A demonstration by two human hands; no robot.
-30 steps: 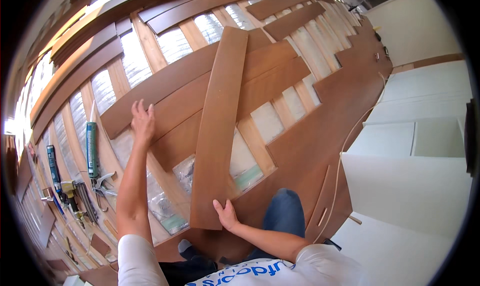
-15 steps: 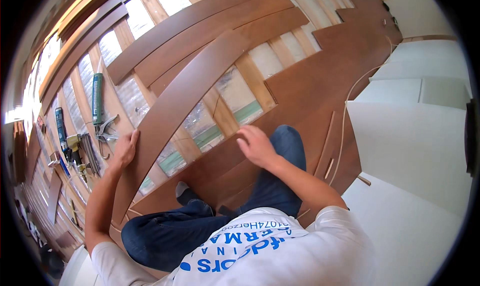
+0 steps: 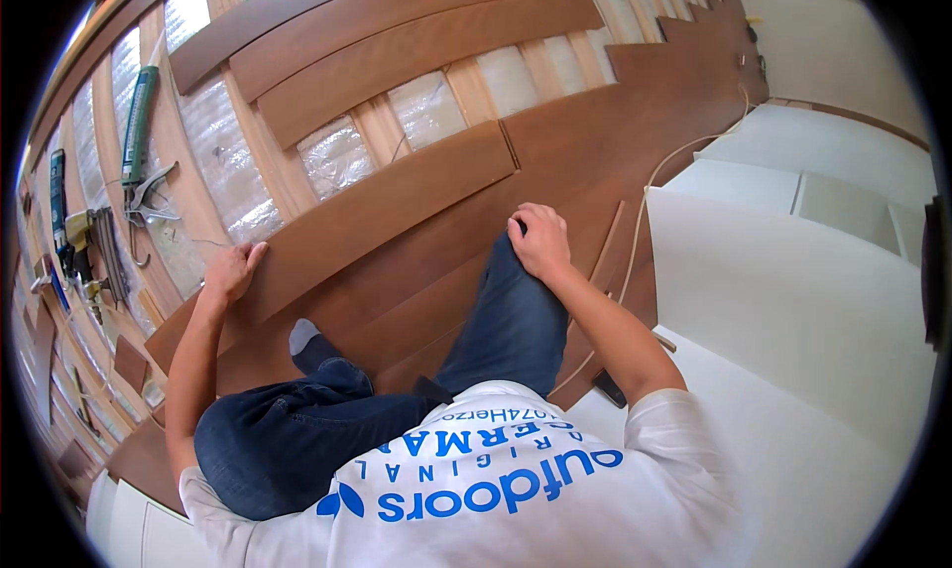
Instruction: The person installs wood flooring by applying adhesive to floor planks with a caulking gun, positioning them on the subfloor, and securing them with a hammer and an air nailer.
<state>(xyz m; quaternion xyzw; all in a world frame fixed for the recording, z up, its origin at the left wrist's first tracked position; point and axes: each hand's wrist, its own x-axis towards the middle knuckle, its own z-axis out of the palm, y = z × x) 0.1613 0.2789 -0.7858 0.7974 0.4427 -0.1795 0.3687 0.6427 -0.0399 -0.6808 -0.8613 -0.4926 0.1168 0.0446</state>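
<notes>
My left hand (image 3: 235, 270) grips the far edge of a long brown floorboard (image 3: 387, 201) near its left part, thumb on the board's top. The board lies low over the wooden battens, beside the laid brown flooring (image 3: 674, 102); its right end meets a laid board with a thin dark seam. Whether its near edge is fully seated I cannot tell. My right hand (image 3: 540, 241) rests on my bent right knee, fingers loosely curved over it and holding nothing.
Loose brown boards (image 3: 416, 32) lie across the battens (image 3: 253, 141) ahead. To the left are a green-cartridge caulking gun (image 3: 139, 131), a blue cartridge (image 3: 59, 196) and a yellowish nail gun (image 3: 79, 231). A pale hose (image 3: 645, 186) runs past white cabinet panels (image 3: 773, 270) at right.
The floorboard has come down from a raised, slanted position to lie along the flooring's edge, with my left hand still on it. My right hand has moved onto my knee.
</notes>
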